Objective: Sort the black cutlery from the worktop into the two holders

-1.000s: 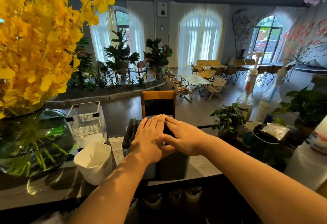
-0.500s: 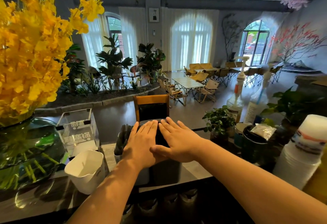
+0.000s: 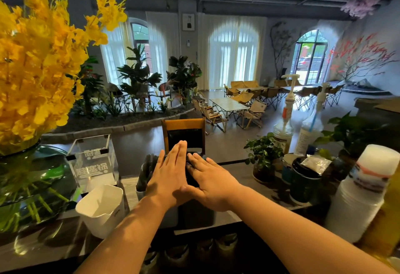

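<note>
Left hand and right hand lie flat on black cutlery.

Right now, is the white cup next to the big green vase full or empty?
Empty. The white cup stands upright, and only its bare white inside shows.

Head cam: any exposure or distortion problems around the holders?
Head view: arched windows blown out; dark holder and black cutlery sit in murky shadow, detail lost; left hand and right hand warmly lit, sharp; wide-angle lens bends the frame edges.
</note>
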A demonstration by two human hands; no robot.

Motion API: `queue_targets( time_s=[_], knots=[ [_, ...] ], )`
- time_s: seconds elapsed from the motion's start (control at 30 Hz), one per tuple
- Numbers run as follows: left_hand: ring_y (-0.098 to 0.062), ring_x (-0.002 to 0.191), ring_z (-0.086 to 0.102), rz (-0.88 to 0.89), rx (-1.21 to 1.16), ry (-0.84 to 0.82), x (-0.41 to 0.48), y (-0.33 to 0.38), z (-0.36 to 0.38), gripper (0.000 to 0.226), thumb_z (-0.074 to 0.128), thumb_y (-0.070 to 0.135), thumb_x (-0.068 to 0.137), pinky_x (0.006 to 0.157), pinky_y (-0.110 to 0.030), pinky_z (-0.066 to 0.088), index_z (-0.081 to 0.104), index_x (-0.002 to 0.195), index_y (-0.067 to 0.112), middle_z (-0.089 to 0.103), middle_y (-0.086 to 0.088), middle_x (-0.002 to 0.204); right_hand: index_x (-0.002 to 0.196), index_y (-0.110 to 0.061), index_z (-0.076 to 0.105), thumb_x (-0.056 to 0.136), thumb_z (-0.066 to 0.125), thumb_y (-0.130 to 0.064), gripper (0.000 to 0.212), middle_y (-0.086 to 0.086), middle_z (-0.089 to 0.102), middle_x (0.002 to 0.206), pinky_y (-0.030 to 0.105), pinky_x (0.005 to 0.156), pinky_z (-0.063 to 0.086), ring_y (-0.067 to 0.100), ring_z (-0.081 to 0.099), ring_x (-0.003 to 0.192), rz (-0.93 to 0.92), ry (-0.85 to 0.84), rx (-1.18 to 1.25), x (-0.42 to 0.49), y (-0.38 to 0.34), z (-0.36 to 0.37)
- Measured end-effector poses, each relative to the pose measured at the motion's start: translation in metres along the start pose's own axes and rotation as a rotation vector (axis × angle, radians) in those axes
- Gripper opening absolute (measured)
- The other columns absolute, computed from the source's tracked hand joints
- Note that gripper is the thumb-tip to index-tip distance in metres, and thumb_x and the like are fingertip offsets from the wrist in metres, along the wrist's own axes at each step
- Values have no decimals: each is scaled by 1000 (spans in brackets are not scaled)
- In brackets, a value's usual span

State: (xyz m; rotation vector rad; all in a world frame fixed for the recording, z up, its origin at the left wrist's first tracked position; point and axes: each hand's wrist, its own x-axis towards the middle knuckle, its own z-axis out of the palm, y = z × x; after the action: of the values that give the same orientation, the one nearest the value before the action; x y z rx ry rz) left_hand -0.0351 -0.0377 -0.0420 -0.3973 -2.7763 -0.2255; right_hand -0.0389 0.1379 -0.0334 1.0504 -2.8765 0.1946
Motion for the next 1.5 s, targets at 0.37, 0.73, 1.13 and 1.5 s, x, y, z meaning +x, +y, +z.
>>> queue_targets(
  time_s=[0.37,0.73,1.13,1.5],
  knots=[
    [-16,157,24,102,-184,190,-13,3,-14,122,58,88,67,128,-35,-6,29,162,18,31,0,168,160,-15,40,110,45,-47,59,5,41,165,40,124,29,21,31,156,243,380,585,-5,-8,-19],
    [-22,145,41,137,-186,203,-76,46,-46,88,53,74,88,123,-46,34,42,154,17,45,-2,156,130,-15,66,108,52,-35,33,6,65,129,40,100,50,22,61,117,553,516,828,-77,-44,-26],
    [-19,132,53,85,-263,109,-220,79,-12,67,61,61,92,109,-43,49,55,143,18,54,1,141,93,-18,71,101,57,-29,19,8,74,93,41,71,56,25,69,84,766,351,1081,-186,-118,58],
    [-20,125,58,-216,-197,-469,-320,61,60,75,60,73,89,100,-43,53,48,145,26,55,3,139,85,-11,70,99,57,-19,20,14,70,90,49,89,54,31,67,91,946,-72,986,-265,-116,201]
  ],
)
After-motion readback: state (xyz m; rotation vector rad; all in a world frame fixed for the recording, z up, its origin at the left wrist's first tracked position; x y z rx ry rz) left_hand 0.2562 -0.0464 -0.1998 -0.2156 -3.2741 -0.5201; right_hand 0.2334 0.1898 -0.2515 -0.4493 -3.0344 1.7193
